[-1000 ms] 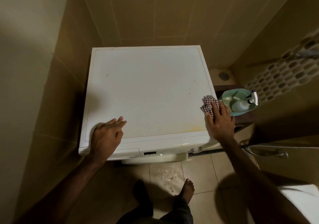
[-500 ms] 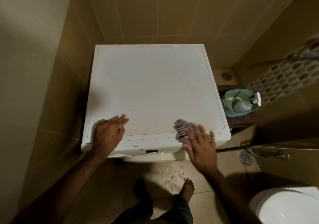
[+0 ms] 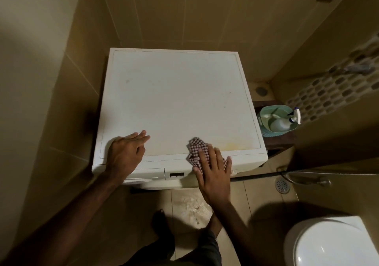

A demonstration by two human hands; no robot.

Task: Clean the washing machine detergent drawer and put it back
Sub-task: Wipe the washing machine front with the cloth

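Note:
A white washing machine fills the middle of the view, seen from above. Its detergent drawer sits pushed in at the front left. My left hand rests flat on the front left of the top, fingers straight. My right hand presses a red-and-white checked cloth against the front edge of the top with straight fingers. A yellowish stain marks the top just right of the cloth.
A green basket holding a spray bottle stands on a dark stool right of the machine. A white toilet is at the bottom right, a floor drain and hose beside it. Tiled walls close in left and behind.
My right hand slid the cloth from the machine's right edge leftwards along the front edge to its middle. The left hand stayed where it was.

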